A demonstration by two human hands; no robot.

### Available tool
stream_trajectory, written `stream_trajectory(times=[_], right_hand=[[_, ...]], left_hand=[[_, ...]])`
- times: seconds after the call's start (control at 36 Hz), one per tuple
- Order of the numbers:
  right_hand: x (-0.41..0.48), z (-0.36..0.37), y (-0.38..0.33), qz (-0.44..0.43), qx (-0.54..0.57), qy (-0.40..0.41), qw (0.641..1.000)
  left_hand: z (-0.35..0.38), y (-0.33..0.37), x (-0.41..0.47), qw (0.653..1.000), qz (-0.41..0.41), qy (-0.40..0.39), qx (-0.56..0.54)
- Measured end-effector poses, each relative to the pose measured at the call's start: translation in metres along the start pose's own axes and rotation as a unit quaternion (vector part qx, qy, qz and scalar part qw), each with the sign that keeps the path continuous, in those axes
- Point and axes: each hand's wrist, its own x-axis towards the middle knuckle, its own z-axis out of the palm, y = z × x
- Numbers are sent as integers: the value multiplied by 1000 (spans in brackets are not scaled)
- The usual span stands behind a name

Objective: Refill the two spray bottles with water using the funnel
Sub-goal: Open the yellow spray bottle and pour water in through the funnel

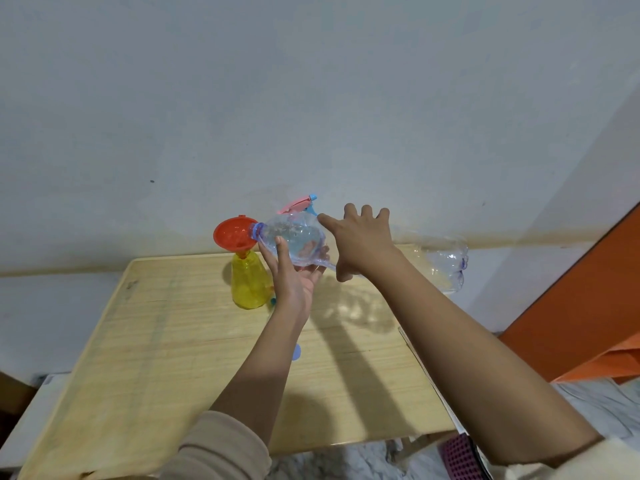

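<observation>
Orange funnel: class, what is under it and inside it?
Under the funnel stands the yellow spray bottle. The clear bottle's mouth reaches over its rim. The spout's tip and any water cannot be seen.

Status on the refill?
Done: funnel seated in the yellow spray bottle. In hand: left hand tips the water bottle into it, right hand at its base. Left: the pink-headed spray bottle behind; its fill level is hidden.
</observation>
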Motion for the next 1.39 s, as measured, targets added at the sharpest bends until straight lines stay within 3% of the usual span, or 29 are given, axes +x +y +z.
stream_trajectory(times=[0.47, 0.78, 0.94, 1.22, 1.39], right_hand=[[-3, 7, 2, 7, 17, -7, 1000], [-18, 48, 8, 39, 165, 0, 986], [-33, 78, 12, 79, 287, 28, 954], [-47, 118, 30, 116, 473, 149, 861], [-38, 124, 42, 169, 502, 206, 823]], left_hand=[[-4, 2, -1, 999, 0, -18, 29], [-9, 7, -10, 993, -6, -41, 114], [-3, 8, -18, 972, 36, -100, 210], [39, -6, -27, 922, 100, -170, 332], [67, -14, -36, 886, 153, -227, 375]])
